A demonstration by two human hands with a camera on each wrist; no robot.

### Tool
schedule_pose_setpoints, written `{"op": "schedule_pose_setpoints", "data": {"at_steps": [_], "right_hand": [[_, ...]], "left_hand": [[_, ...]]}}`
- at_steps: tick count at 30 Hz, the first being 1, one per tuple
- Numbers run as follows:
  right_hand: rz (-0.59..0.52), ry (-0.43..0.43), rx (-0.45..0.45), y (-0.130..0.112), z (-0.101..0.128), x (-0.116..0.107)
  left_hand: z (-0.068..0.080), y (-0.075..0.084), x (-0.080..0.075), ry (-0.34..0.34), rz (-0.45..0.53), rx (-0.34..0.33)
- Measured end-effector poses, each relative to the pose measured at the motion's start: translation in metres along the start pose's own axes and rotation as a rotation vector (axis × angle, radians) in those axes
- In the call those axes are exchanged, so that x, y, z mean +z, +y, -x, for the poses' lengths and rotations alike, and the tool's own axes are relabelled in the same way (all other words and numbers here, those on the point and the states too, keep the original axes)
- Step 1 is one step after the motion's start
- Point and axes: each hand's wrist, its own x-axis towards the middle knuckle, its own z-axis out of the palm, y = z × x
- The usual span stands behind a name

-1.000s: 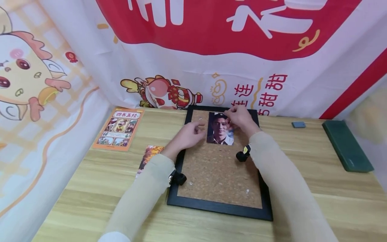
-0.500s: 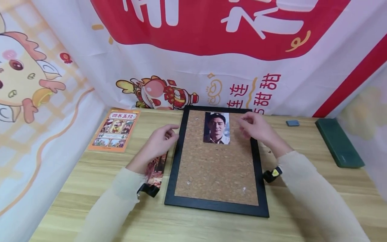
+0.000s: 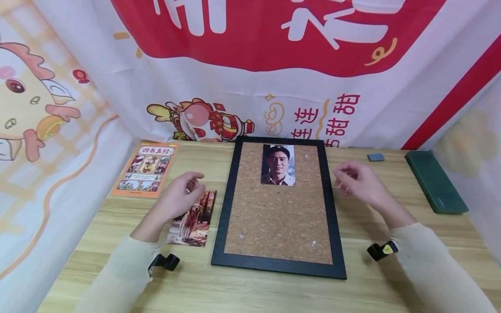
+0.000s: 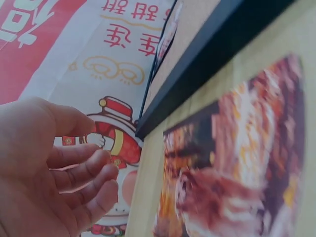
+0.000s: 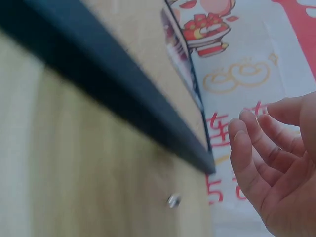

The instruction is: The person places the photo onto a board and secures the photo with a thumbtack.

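A portrait photo (image 3: 278,166) lies at the top middle of a black-framed corkboard (image 3: 275,221). My left hand (image 3: 179,198) hovers left of the board, above a photo of a golden dog (image 3: 192,224) on the table, covering its upper left part. Its fingers are loosely bent around nothing, as the left wrist view shows. To the right of the frame is my right hand (image 3: 362,184), raised over the table, fingers relaxed and holding nothing. A small shiny metallic piece (image 5: 174,200) lies on the table beside the frame in the right wrist view.
Small clear bits (image 3: 313,243) dot the cork near its corners. An orange comic-style booklet (image 3: 145,169) lies at the back left. At the back right are a small blue block (image 3: 376,157) and a long green block (image 3: 436,181). A printed cloth (image 3: 219,80) hangs behind the table.
Both hands have withdrawn from the portrait photo, the left to the left and toward me, the right off the board to the right. The photo stays on the cork; the dog photo shows more.
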Motion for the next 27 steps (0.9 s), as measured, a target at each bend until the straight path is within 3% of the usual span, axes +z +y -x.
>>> {"op": "schedule_pose_setpoints", "data": {"at_steps": [6, 13, 17, 21, 27], "right_hand": [[0.051, 0.024, 0.044, 0.030, 0.019, -0.007], [0.062, 0.028, 0.175, 0.057, 0.028, -0.011], [0.077, 0.009, 0.192, 0.065, 0.024, -0.009], [0.103, -0.004, 0.204, 0.070, 0.021, -0.006], [0.125, -0.025, 0.218, 0.072, 0.018, -0.003]], "left_hand": [[0.013, -0.013, -0.001, -0.014, -0.101, -0.049], [0.030, -0.021, 0.000, -0.041, -0.373, -0.192], [0.034, -0.024, 0.004, -0.082, -0.458, -0.223], [0.033, -0.029, 0.008, -0.087, -0.441, -0.231], [0.033, -0.035, 0.007, -0.042, -0.315, -0.243]]}}
